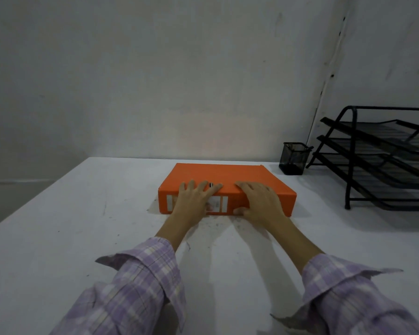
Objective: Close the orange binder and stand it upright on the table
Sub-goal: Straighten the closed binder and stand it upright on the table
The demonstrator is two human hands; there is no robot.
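The orange binder (pixel 230 176) lies flat and shut on the white table (pixel 58 238), its spine with a white label facing me. My left hand (pixel 195 198) drapes over the near top edge and the spine, fingers spread on the cover. My right hand (pixel 258 199) grips the same edge further right, fingers on top and the thumb low against the spine. Both sleeves are lilac plaid.
A black mesh pen cup (pixel 292 157) stands at the back right, just beyond the binder's far corner. A black tiered wire letter tray (pixel 382 155) fills the right side. A grey wall runs along the table's far edge.
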